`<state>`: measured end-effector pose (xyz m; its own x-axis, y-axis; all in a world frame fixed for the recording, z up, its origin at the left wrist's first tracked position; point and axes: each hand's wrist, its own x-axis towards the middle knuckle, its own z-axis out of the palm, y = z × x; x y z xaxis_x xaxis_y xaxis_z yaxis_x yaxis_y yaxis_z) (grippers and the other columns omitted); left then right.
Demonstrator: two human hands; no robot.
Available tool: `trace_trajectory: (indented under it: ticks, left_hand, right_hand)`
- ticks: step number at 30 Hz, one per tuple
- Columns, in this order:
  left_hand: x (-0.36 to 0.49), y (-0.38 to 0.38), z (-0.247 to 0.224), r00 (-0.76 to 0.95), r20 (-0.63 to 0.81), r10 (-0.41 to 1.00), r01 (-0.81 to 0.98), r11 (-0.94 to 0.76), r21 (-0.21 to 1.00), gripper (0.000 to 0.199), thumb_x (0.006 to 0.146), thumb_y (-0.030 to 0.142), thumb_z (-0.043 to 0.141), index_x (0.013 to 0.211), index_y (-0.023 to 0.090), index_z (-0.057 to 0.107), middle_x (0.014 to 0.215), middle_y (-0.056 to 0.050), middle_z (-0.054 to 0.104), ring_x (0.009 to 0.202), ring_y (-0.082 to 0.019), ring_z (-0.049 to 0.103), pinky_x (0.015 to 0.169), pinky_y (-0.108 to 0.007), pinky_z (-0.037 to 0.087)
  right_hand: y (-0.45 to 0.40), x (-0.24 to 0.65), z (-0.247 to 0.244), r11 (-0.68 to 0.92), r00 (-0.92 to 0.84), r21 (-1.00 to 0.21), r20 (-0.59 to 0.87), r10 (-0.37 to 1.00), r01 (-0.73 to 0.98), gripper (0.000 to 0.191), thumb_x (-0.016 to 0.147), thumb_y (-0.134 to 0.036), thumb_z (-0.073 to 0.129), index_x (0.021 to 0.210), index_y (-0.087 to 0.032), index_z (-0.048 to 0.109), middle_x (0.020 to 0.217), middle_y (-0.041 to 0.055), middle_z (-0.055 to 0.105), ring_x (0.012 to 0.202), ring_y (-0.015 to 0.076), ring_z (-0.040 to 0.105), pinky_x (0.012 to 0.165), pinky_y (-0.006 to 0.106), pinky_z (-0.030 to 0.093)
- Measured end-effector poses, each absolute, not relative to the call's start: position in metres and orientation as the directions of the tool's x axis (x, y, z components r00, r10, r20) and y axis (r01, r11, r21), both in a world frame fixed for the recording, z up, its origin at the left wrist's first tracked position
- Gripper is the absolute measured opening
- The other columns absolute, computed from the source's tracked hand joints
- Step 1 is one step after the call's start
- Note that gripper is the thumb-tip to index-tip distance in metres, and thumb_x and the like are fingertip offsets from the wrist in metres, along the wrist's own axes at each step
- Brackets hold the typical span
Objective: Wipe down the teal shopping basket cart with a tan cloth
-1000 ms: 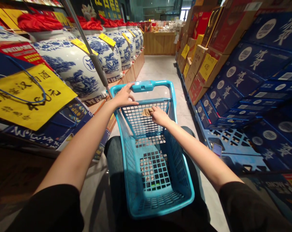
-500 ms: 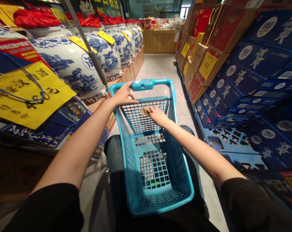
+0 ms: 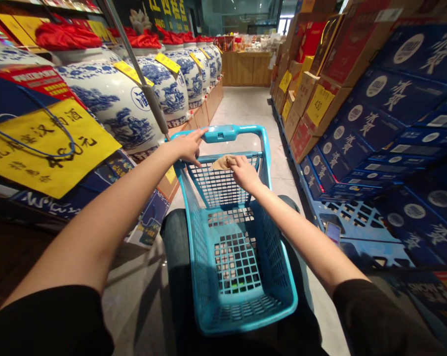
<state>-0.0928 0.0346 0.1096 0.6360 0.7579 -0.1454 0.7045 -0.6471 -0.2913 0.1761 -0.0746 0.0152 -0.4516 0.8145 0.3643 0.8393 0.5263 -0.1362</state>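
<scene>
I am pushing a teal plastic mesh shopping cart with a basket [image 3: 223, 133] in front of my legs. My left hand [image 3: 186, 147] rests on the left end of its handle, fingers spread over the bar. My right hand [image 3: 244, 174] is at the top of the basket's far mesh wall, pinching a small tan piece of cloth or paper [image 3: 222, 162] against the rim. I cannot tell exactly what that tan piece is. Black sleeves cover my upper arms.
Blue-and-white porcelain jars [image 3: 112, 106] with red cloth covers line a wooden platform on the left, behind a yellow sign [image 3: 49, 146]. Stacked cartons and dark-blue boxes [image 3: 379, 99] stand on a blue pallet [image 3: 356, 222] at right, with a phone [image 3: 333, 233] on it. A tiled aisle [image 3: 241, 111] runs ahead.
The tan piece and my right hand have risen to the rim of the mesh wall. My left fingers have shifted slightly along the handle.
</scene>
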Motion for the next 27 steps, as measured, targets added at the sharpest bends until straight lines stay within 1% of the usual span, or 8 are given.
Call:
trace_trajectory:
  ticks: [3, 5, 8, 10, 12, 13, 19, 27]
  left_hand:
    - [-0.082, 0.014, 0.121, 0.585, -0.168, 0.793, 0.709, -0.601, -0.369, 0.051, 0.084, 0.055, 0.087, 0.111, 0.011, 0.084, 0.185, -0.012, 0.0, 0.167, -0.044, 0.02, 0.131, -0.045, 0.031]
    - [-0.074, -0.002, 0.124, 0.541, -0.158, 0.826, 0.726, -0.553, -0.408, 0.042, 0.09, 0.049, 0.084, 0.108, 0.012, 0.085, 0.186, -0.012, 0.0, 0.165, -0.043, 0.025, 0.125, -0.047, 0.039]
    - [-0.066, -0.025, 0.117, 0.466, -0.103, 0.879, 0.768, -0.459, -0.447, 0.035, 0.099, 0.043, 0.076, 0.113, 0.012, 0.083, 0.185, -0.017, 0.002, 0.153, -0.041, 0.047, 0.11, -0.045, 0.052]
    - [-0.066, -0.038, 0.105, 0.422, -0.035, 0.906, 0.802, -0.392, -0.451, 0.039, 0.104, 0.041, 0.068, 0.124, 0.009, 0.079, 0.177, -0.025, 0.029, 0.14, -0.041, 0.059, 0.104, -0.046, 0.053]
    - [-0.068, -0.046, 0.09, 0.388, 0.022, 0.921, 0.835, -0.341, -0.432, 0.043, 0.108, 0.038, 0.059, 0.131, 0.006, 0.073, 0.144, -0.028, 0.066, 0.125, -0.039, 0.068, 0.106, -0.049, 0.049]
    - [-0.07, -0.049, 0.083, 0.38, 0.048, 0.924, 0.845, -0.325, -0.425, 0.043, 0.11, 0.037, 0.055, 0.132, 0.004, 0.071, 0.13, -0.027, 0.073, 0.122, -0.039, 0.07, 0.109, -0.049, 0.046]
    - [-0.08, -0.049, 0.059, 0.395, 0.183, 0.9, 0.882, -0.315, -0.351, 0.037, 0.11, 0.033, 0.052, 0.127, 0.006, 0.07, 0.118, -0.026, 0.077, 0.116, -0.039, 0.072, 0.102, -0.045, 0.043]
    - [-0.08, -0.047, 0.062, 0.406, 0.147, 0.902, 0.856, -0.32, -0.405, 0.039, 0.112, 0.034, 0.048, 0.133, 0.007, 0.067, 0.116, -0.024, 0.077, 0.114, -0.037, 0.072, 0.098, -0.044, 0.043]
  right_hand:
    - [-0.063, 0.186, 0.015, 0.413, -0.184, -0.299, 0.575, 0.798, 0.86, 0.055, 0.099, -0.004, 0.041, 0.148, -0.015, 0.064, 0.159, 0.0154, 0.057, 0.146, 0.0317, 0.051, 0.127, 0.053, 0.048]
    - [-0.056, 0.19, 0.015, 0.314, -0.054, -0.361, 0.578, 0.814, 0.878, 0.06, 0.094, -0.001, 0.044, 0.15, -0.011, 0.062, 0.158, 0.0183, 0.058, 0.146, 0.0333, 0.051, 0.128, 0.054, 0.047]
    - [-0.051, 0.188, 0.015, 0.235, -0.041, -0.338, 0.493, 0.869, 0.911, 0.058, 0.092, 0.001, 0.048, 0.147, -0.005, 0.063, 0.156, 0.0236, 0.057, 0.144, 0.0345, 0.052, 0.127, 0.052, 0.046]
    - [-0.051, 0.183, 0.015, 0.273, -0.114, -0.286, 0.469, 0.876, 0.918, 0.054, 0.093, 0.001, 0.048, 0.143, -0.006, 0.066, 0.156, 0.0238, 0.058, 0.144, 0.0347, 0.052, 0.126, 0.053, 0.045]
    - [-0.052, 0.18, 0.016, 0.353, -0.206, -0.244, 0.474, 0.856, 0.903, 0.052, 0.095, 0.001, 0.044, 0.139, -0.009, 0.07, 0.155, 0.0209, 0.06, 0.143, 0.0336, 0.053, 0.126, 0.052, 0.044]
    - [-0.052, 0.18, 0.016, 0.385, -0.238, -0.235, 0.48, 0.845, 0.892, 0.052, 0.095, 0.0, 0.043, 0.137, -0.01, 0.071, 0.154, 0.0197, 0.062, 0.141, 0.0331, 0.053, 0.125, 0.052, 0.044]
    - [-0.052, 0.19, 0.014, 0.283, -0.046, -0.369, 0.536, 0.843, 0.886, 0.051, 0.091, -0.002, 0.046, 0.135, -0.008, 0.072, 0.15, 0.022, 0.062, 0.135, 0.0356, 0.054, 0.121, 0.055, 0.046]
    - [-0.053, 0.193, 0.009, 0.371, -0.097, -0.392, 0.566, 0.819, 0.842, 0.056, 0.09, -0.002, 0.048, 0.141, -0.01, 0.07, 0.153, 0.0212, 0.061, 0.141, 0.0354, 0.051, 0.125, 0.057, 0.044]
